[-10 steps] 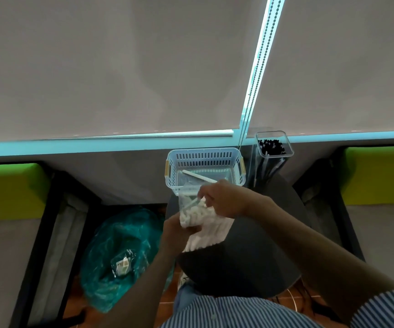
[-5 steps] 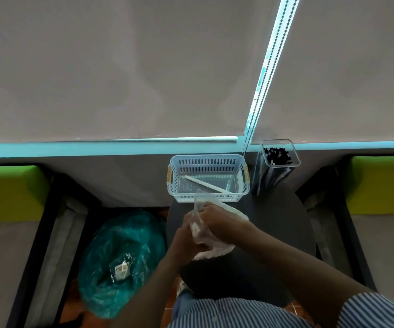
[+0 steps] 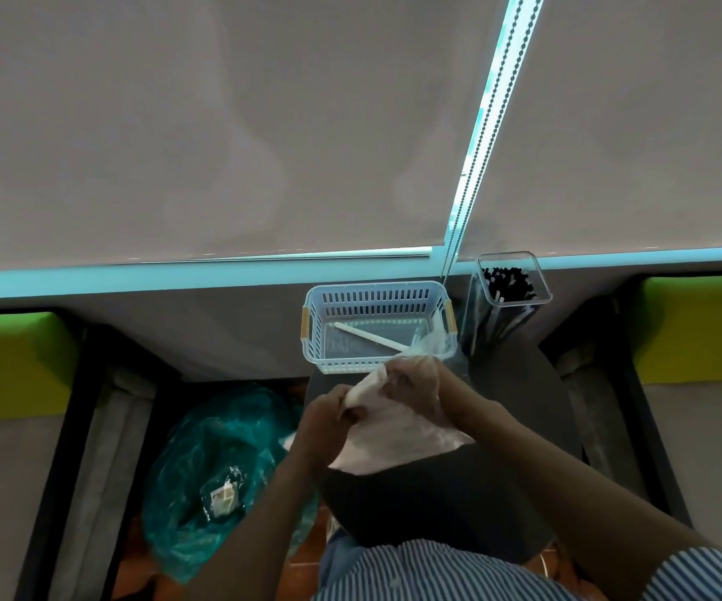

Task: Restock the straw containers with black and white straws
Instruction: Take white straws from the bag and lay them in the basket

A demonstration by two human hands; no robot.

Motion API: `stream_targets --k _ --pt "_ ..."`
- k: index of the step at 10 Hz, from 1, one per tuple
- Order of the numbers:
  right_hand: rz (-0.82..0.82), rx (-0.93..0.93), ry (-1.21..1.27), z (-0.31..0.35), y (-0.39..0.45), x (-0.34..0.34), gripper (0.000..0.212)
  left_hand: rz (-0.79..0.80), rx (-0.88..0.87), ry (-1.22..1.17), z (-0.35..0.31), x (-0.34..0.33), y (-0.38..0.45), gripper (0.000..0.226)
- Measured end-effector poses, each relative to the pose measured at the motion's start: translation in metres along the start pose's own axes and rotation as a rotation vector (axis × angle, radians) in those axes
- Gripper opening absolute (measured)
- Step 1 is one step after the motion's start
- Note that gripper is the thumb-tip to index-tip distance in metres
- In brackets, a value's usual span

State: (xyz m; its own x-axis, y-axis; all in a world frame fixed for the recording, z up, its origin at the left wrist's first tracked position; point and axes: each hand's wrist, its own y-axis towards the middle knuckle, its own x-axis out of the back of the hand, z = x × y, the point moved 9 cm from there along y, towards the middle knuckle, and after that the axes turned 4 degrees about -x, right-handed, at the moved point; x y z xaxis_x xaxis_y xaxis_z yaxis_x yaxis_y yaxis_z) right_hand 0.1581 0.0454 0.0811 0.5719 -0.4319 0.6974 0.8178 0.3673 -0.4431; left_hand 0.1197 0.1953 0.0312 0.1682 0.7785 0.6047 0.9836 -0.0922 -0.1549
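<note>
While both my hands gripped the bag of white straws [image 3: 398,431], my left hand [image 3: 328,409] and right hand [image 3: 415,379] were close together. The basket [image 3: 376,364] held just one white straw [image 3: 367,336]. The clear box [image 3: 513,279] already had black straws.

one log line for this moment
both hands grip clear plastic bag of white straws | pale blue slotted basket: one white straw

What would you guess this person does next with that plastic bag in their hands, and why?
Probably tip the plastic bag over the white basket and let its white straws slide in. Both hands, left and right, grip the bag just in front of the basket, which seems to hold only one white straw, while the clear container beside it already holds black straws.
</note>
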Motion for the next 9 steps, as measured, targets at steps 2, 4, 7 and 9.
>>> stream_targets --k 2,4,7,9 --pt "0.055 -0.083 0.285 -0.011 0.004 -0.016 0.039 0.071 -0.06 -0.003 -0.007 0.001 -0.002 0.015" --pt "0.162 -0.107 0.401 -0.009 0.012 -0.026 0.041 0.115 -0.083 -0.028 -0.009 -0.001 -0.005 0.024" --pt "0.019 0.037 0.201 0.003 0.013 0.006 0.026 0.163 0.006 -0.065 0.011 0.004 -0.011 0.024" --pt "0.002 0.038 0.216 0.007 0.018 0.004 0.018 0.093 0.053 -0.105 0.013 0.007 -0.008 0.043"
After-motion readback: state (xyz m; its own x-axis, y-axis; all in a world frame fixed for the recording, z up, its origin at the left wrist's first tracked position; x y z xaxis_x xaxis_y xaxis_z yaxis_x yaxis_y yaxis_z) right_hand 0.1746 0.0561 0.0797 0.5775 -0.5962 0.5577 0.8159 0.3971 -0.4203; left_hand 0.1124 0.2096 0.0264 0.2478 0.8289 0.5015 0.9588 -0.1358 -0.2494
